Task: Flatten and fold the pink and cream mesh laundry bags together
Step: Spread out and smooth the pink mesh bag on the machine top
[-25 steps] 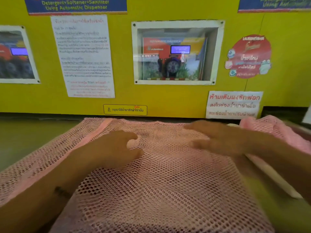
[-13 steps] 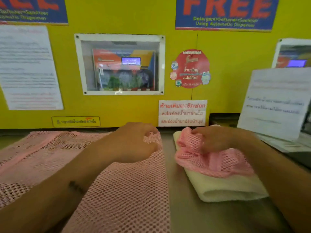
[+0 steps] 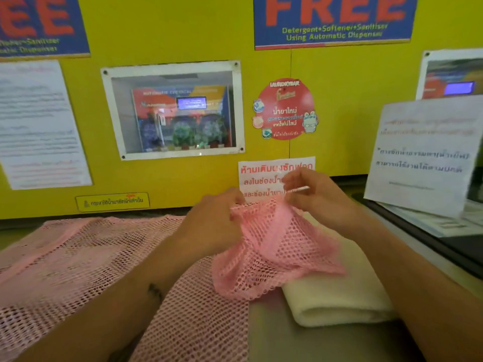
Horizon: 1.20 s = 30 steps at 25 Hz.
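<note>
Mid opening-out step here: left hand (image 3: 214, 226) and right hand (image 3: 316, 197) both pinching the small pink bag (image 3: 274, 252) above the cream bag (image 3: 339, 296), big pink bag (image 3: 78, 257) flat at left, next needs spreading flat.

Small mesh bag (image 3: 274, 246): pink, open honeycomb weave. Large mesh bag (image 3: 91, 257): paler pink, solid pink edge band. Folded bag (image 3: 339, 296): plain cream. Wall (image 3: 183, 35): bright yellow. Poster (image 3: 332, 19): blue, lettered red. Round sticker (image 3: 285, 108): red.

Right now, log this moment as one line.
left hand: grips small pink bag | right hand: pinches its top | cream bag: folded beneath | big pink bag: flat
</note>
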Tool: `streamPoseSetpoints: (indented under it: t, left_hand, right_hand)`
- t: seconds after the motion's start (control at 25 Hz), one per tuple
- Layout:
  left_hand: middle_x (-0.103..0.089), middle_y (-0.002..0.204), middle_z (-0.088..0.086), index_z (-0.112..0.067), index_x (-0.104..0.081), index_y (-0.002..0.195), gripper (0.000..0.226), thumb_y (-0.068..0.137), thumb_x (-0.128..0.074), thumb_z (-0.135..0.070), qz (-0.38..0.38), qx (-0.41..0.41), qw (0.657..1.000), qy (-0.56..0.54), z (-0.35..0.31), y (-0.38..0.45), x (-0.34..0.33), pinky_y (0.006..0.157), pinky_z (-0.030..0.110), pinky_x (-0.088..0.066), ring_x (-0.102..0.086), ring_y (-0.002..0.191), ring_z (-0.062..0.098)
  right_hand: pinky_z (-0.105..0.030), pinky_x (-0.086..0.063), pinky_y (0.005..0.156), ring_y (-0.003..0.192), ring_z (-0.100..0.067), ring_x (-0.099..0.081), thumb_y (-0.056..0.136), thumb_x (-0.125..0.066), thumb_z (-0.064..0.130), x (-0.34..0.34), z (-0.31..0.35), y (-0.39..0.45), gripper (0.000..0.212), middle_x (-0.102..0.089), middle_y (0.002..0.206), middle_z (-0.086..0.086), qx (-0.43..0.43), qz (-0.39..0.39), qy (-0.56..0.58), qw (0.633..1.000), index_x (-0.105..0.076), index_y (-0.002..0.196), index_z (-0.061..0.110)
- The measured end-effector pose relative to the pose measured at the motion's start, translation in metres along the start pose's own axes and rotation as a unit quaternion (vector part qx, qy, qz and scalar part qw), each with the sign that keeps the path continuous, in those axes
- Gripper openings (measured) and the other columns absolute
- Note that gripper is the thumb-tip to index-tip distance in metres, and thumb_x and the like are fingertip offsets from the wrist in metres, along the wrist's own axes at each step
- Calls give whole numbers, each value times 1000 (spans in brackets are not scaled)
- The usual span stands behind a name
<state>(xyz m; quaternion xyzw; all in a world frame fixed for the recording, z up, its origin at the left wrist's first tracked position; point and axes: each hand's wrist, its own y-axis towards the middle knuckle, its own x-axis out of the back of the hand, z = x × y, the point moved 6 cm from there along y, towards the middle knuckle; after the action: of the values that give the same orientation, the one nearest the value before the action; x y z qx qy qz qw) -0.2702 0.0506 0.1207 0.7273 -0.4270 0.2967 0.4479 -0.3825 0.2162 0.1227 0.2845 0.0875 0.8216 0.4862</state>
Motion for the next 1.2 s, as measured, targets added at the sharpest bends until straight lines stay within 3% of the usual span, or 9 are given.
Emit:
streamPoseSetpoints:
  t: [0.12,0.24,0.44,0.56,0.76,0.88,0.96,1.08,1.2]
  left_hand:
    - [-57,73,-6,-31,-59,102,18,96,-48,-17,-98,-12,995,-15,19,10,43,48,25,-36,-54,57,10]
    - [-63,87,-1,-29,-58,112,20,97,-46,-22,-37,15,998,54,56,12,53,58,30,-45,-62,71,18]
    - [-48,96,-16,-34,-53,93,11,89,-56,-24,25,-116,991,62,54,-28,43,86,33,-47,-52,96,10]
    - [-45,114,-18,-39,-47,105,25,85,-61,-41,55,-194,979,29,31,-49,34,99,31,-40,-43,111,6]
    - [-11,146,-13,-38,-18,135,91,65,-69,-68,50,-80,988,123,55,-33,7,117,49,-16,-13,139,18]
    - [-36,132,2,-30,-43,124,57,77,-58,-59,-43,-20,990,133,77,-22,15,104,49,-37,-33,127,24]
    - [-53,95,-1,-33,-56,85,21,78,-59,-52,-115,-29,993,2,87,-17,32,79,42,-49,-53,97,22]
    - [-65,78,-6,-24,-63,73,12,82,-57,-26,-178,73,964,-181,116,-14,56,64,36,-50,-61,75,19]
    - [-62,74,-3,-18,-61,69,18,81,-52,-7,-219,130,940,-227,135,-14,72,52,29,-34,-57,67,15]
  right_hand:
    - [-36,-53,89,104,-18,-65,84,-71,18,-14,-13,-6,29,-67,112,2,-34,89,-50,994,-66,109,31]
    - [-34,-52,95,112,-14,-60,84,-73,22,-39,-2,-16,56,-60,122,7,-82,220,-120,965,-50,133,38]
    - [-35,-46,97,116,-18,-54,84,-68,28,-82,6,-17,43,-57,129,8,-62,291,-457,838,-56,126,26]
    - [-38,-47,71,83,-21,-60,85,-63,27,-88,31,-1,13,-65,85,0,2,207,-421,883,-65,82,14]
    - [-28,-27,52,52,-15,-36,90,-64,34,-82,84,26,40,-37,59,-4,37,59,-235,970,-50,63,8]
    - [-34,-34,64,65,-21,-45,93,-61,35,-91,84,39,32,-50,68,-7,-33,46,-48,997,-61,72,10]
    - [-36,-42,75,81,-22,-59,95,-54,34,-99,80,42,29,-66,88,-4,-73,73,51,993,-74,88,14]
    - [-39,-45,92,106,-18,-64,80,-64,35,-105,69,47,34,-70,114,2,-53,117,5,992,-73,111,27]
    - [-39,-36,107,129,-11,-48,77,-70,46,-127,53,30,66,-53,139,12,-72,304,-101,945,-47,138,45]
